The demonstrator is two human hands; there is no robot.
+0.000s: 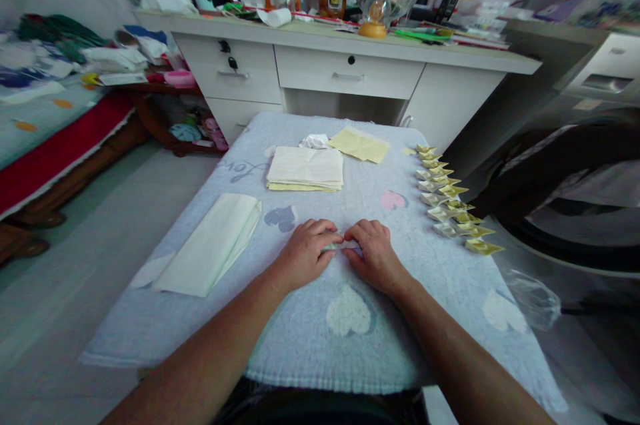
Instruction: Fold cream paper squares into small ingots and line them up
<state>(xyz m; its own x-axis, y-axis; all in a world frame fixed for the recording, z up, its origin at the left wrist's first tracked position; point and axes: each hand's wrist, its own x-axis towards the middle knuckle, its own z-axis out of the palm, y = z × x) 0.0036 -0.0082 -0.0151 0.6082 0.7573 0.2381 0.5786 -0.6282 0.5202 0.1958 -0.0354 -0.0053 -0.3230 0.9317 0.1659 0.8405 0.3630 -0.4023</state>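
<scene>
Both my hands meet over the middle of a cloth-covered table [300, 345]. Between them is a small strip of folded white paper [345, 245], largely hidden by the fingers. My left hand [309, 250] pinches its left end, and my right hand [373, 253] pinches the right end. Just beyond lies a stack of white and yellow paper sheets [306, 168]. To the left rests a larger folded white sheet [213, 245]. Several small folded paper boats [445, 201], yellow and whitish, line the table's right edge.
Behind the stack are a crumpled white paper [315, 141] and a yellow sheet [360, 144]. A white desk [350, 71] crowded with jars and odds and ends stands at the back. A washing machine [580, 165] is on the right, a bed [55, 118] on the left.
</scene>
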